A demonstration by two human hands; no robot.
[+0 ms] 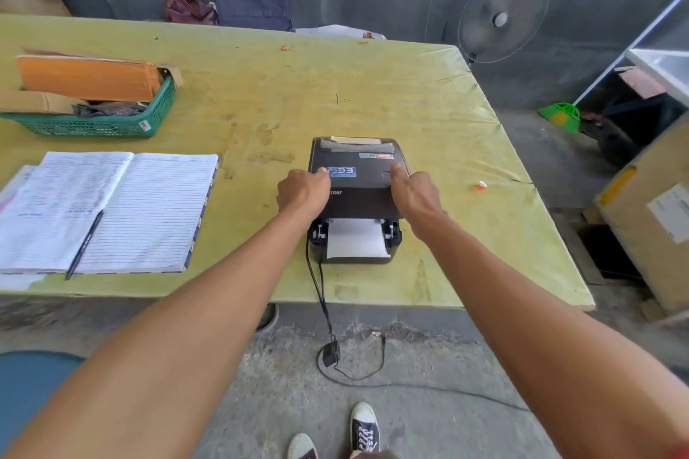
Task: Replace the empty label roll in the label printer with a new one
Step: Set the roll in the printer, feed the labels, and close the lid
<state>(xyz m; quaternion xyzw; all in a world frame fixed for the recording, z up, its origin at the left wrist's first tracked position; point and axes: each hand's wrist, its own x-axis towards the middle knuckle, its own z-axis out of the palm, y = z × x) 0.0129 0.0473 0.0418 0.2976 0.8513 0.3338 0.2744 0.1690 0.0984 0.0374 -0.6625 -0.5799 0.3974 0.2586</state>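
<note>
Open lined paper notebook (112,212) lies at table left. Left hand (302,194) and right hand (417,197), fingers curled, press on the lid of the black plastic label printer (356,197), gripping nothing. White label paper (356,238) protrudes at its near end. Printer sits near the yellow-green table's (428,115) front edge.

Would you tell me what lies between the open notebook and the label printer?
Only bare yellow-green table cover, seen in the head view, between notebook and printer.
</note>
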